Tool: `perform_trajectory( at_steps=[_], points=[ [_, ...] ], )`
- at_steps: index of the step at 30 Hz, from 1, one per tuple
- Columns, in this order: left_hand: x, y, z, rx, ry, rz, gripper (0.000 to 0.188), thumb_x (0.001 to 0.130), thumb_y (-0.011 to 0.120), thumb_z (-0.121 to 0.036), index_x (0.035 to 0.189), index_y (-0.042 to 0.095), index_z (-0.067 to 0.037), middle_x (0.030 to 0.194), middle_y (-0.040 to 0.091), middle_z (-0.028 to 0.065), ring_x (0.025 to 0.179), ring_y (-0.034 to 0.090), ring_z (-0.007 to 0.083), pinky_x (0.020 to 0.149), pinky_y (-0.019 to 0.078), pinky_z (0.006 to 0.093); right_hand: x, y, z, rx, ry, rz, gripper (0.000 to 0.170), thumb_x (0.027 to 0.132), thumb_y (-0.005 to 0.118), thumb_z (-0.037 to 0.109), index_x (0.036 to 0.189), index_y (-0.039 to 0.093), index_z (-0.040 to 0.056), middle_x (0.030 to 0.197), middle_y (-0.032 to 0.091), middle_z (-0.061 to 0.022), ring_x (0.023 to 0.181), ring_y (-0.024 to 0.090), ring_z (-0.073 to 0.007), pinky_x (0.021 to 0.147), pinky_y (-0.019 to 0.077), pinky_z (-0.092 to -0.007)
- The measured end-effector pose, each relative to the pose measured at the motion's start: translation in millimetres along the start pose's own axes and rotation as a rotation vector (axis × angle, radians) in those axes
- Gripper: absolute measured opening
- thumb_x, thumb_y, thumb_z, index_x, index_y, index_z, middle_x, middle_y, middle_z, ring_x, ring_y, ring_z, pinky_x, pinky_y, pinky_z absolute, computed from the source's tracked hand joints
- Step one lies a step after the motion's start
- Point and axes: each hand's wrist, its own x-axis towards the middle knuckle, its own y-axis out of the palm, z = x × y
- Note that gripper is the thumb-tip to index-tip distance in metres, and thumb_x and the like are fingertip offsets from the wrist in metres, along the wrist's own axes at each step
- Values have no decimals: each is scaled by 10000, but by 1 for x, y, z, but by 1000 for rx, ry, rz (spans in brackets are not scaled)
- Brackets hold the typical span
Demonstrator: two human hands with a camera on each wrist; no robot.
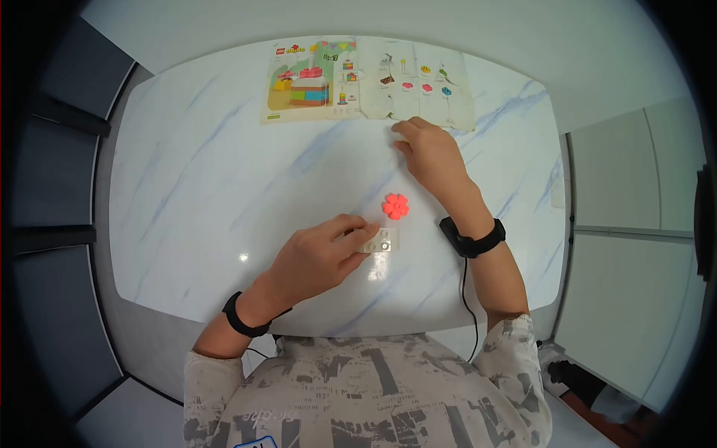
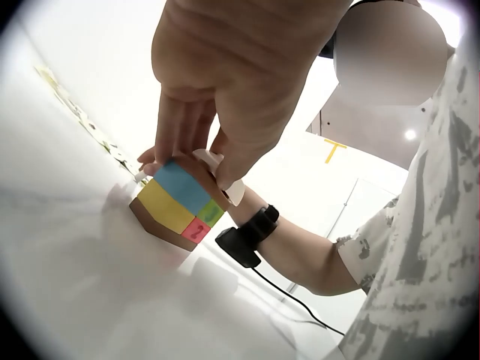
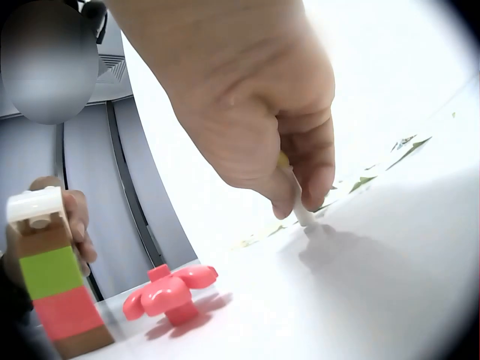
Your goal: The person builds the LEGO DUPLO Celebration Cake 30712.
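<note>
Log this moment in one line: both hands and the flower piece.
left hand: grips block stack | right hand: pinches white stick | flower piece: on table, unheld

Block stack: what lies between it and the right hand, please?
A pinkish-red flower piece is on the table between the block stack and the right hand, shown in the head and right wrist views.
</note>
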Motion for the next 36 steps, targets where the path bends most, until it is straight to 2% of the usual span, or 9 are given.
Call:
perform_trajectory(
  at_steps=[1, 4, 7, 10, 13, 14, 20, 29, 36],
  points=[
    [0, 0, 2, -8, 12, -10, 442, 830, 880, -46, 1254, 757, -65, 1180, 744, 82, 919, 769, 255, 758, 659, 330, 1, 2, -1, -2, 2, 35, 176, 959, 750, 78, 1126, 745, 22, 1045, 722, -139, 938, 723, -373, 807, 594, -461],
    [1, -3, 5, -12, 47, -62, 422, 829, 875, -51, 1233, 753, -62, 1183, 744, 79, 941, 769, 253, 769, 656, 332, -17, -9, 3, 124, 14, -59, 125, 958, 723, 31, 1079, 748, 17, 1010, 716, -158, 913, 716, -390, 803, 587, -466],
    [2, -8, 2, 19, 71, -121, 414, 835, 860, -67, 1232, 746, -71, 1172, 735, 65, 957, 763, 245, 763, 642, 334, -42, -34, 17, 304, 25, -72, 138, 957, 721, 17, 1094, 733, 16, 1009, 711, -158, 902, 707, -397, 795, 577, -475],
    [0, -8, 6, 32, 81, -107, 425, 828, 868, -75, 1236, 746, -76, 1176, 735, 63, 959, 762, 246, 767, 641, 336, -66, -47, 32, 347, -38, 83, 176, 953, 725, 7, 1130, 717, 15, 1017, 707, -155, 886, 704, -394, 775, 578, -466],
    [-2, -6, 10, 9, 89, -47, 442, 822, 876, -67, 1245, 749, -79, 1189, 740, 68, 961, 765, 249, 772, 647, 340, -76, -43, 44, 321, -18, 158, 210, 948, 730, -39, 1151, 721, 15, 1023, 722, -142, 872, 717, -367, 761, 581, -429],
    [-3, -7, 11, -4, 79, -20, 445, 819, 881, -57, 1245, 751, -75, 1200, 745, 75, 966, 769, 254, 785, 654, 344, -78, -39, 44, 317, -39, 166, 268, 951, 727, -35, 1209, 704, 32, 1025, 718, -137, 877, 713, -371, 759, 579, -433],
    [-3, -13, 17, -21, 96, 58, 501, 803, 897, -53, 1280, 752, -102, 1217, 742, 46, 929, 762, 231, 758, 651, 332, -81, -27, 49, 199, -57, 192, 341, 914, 697, -41, 1249, 668, 18, 1061, 688, -135, 934, 714, -352, 768, 599, -440],
    [-3, -14, 27, -3, 179, 73, 496, 770, 924, -73, 1240, 778, -133, 1188, 754, -3, 859, 753, 186, 695, 637, 311, -82, -17, 53, 22, -149, 168, 295, 873, 668, -57, 1148, 585, 10, 1015, 566, -130, 920, 683, -303, 726, 592, -414],
    [-5, -13, 23, 40, 171, 42, 461, 758, 932, -75, 1193, 788, -121, 1148, 760, -6, 808, 741, 174, 657, 619, 295, -82, -14, 55, 16, -147, 139, 307, 866, 672, -53, 1152, 581, 12, 1016, 559, -130, 923, 681, -300, 721, 591, -410]
  ],
)
